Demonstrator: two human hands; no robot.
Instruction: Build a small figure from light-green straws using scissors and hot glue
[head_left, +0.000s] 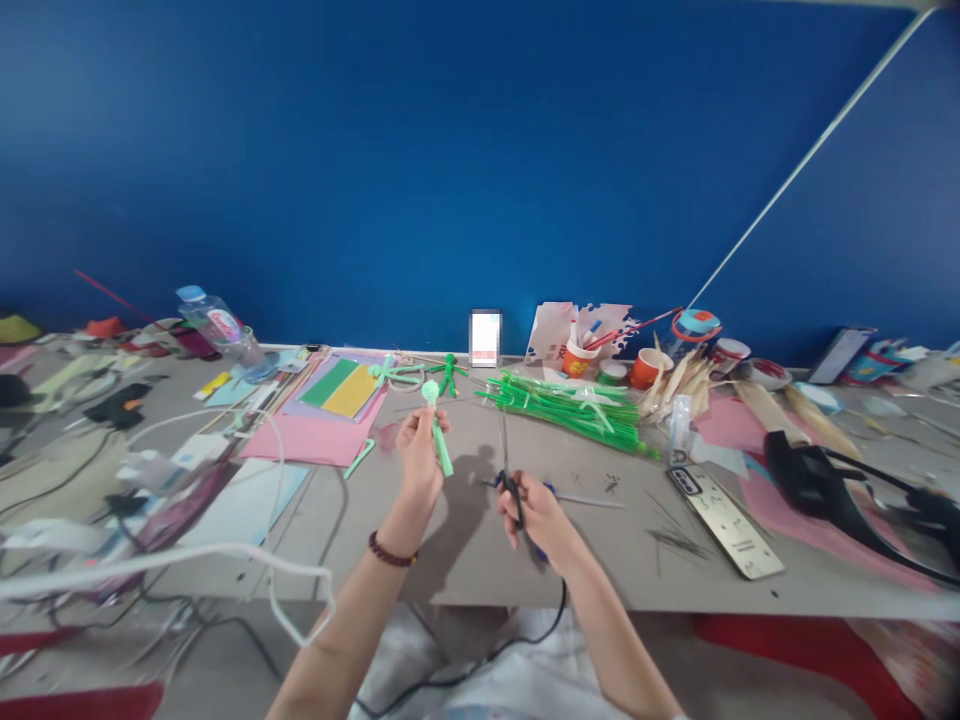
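1. The left hand (420, 455) is gripping a pale green straw piece (441, 450) just left of the frame's centre, with the fingers closed around its stem.
2. The straw piece is standing nearly upright, its rounded top showing above the fingertips.
3. The right hand (536, 512) is holding a pair of scissors (508, 470) just right of centre. The fingers are closed on the dark handles and the thin blades are pointing up the frame.
4. The hands are hovering apart from each other over the brown table (465, 560), and the scissors are not touching the straw piece.
5. A dark bead bracelet (390, 553) is sitting on the left wrist, below centre.
6. A bundle of green straws (570, 405) is lying above and right of the scissors, near the orange cups (579, 357).
7. A small green figure (448, 372) is lying above the straw piece, beside a pink sheet (315, 440) carrying green and yellow papers (341, 385).
8. A water bottle (221, 325) is lying tilted in the upper left part of the table.
9. A white cable (225, 560) is looping across the lower left.
10. A black glue gun (810, 480) is resting at the right.
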